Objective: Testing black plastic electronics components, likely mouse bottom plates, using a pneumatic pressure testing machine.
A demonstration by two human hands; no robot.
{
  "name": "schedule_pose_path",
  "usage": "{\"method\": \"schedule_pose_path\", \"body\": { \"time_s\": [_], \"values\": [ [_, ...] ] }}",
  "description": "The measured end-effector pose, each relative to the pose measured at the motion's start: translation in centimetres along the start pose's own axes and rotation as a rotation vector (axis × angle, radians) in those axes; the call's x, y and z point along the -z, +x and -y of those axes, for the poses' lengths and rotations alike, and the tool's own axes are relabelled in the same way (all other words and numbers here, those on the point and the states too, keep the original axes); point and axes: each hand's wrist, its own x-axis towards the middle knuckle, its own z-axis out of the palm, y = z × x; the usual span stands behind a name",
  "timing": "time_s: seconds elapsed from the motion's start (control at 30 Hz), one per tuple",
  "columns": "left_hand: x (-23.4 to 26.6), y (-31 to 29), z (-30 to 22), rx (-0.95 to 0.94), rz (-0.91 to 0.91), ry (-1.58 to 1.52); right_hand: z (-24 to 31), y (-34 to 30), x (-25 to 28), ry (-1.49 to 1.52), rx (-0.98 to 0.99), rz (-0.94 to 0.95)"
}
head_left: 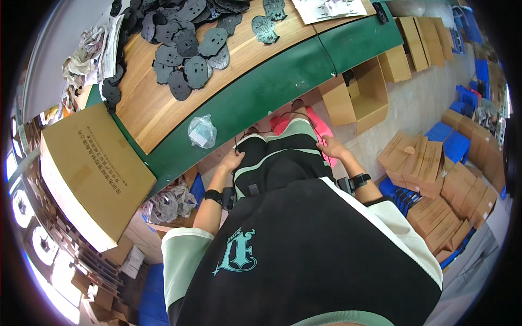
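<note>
Both hands low at the lap, thin dark cord between them

Thin dark cord (pixel 314 129) loops over the knee area, one hand near each side of it. Left hand (pixel 232 159) at the left thigh, fingers curled together; right hand (pixel 331 148) beside the right thigh, thumb and fingers bent close. Can't tell if either is clamped on the cord or on the dark shorts (pixel 253 155). Black bands on both wrists. Pink seat-like object (pixel 322 124) past the knees, partly hidden by the legs.

Ahead: green bench (pixel 244 117), clear plastic bag (pixel 202 132) on its near edge. Wooden board (pixel 142 127) on top; heap of flat black plates (pixel 185 43), a couple lying apart to the right, white sheet (pixel 329 8) farther right. Big closed carton (pixel 92 174) at left, open carton (pixel 372 98) on the right below the bench, more cartons (pixel 416 160) stacked far right.
</note>
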Motion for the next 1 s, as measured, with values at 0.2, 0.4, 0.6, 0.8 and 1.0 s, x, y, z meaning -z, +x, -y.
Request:
{"method": "schedule_pose_path", "body": {
  "time_s": [0.2, 0.4, 0.6, 0.8, 1.0],
  "values": [
    [1.3, -1.1, 4.0, -0.197, -0.039, -0.104, -2.0, -1.2, -9.5, 0.257, -0.055, -0.136],
    [3.6, -5.4, 0.4, -0.316, -0.007, -0.272, -2.2, -0.9, -8.9, 0.433, 0.128, -0.353],
    [4.5, -11.2, -3.1, -0.405, 0.093, -0.12, -0.4, -4.6, -2.7, 0.575, 0.243, -0.124],
    [-0.2, -12.4, -2.8, -0.235, 0.011, -0.449, -6.0, -6.6, 1.5, 0.573, 0.182, 0.171],
    [-6.0, -12.0, -3.3, 0.178, 0.166, -0.861, -12.7, 0.4, 3.3, 0.364, -0.183, 0.174]
  ]
}}
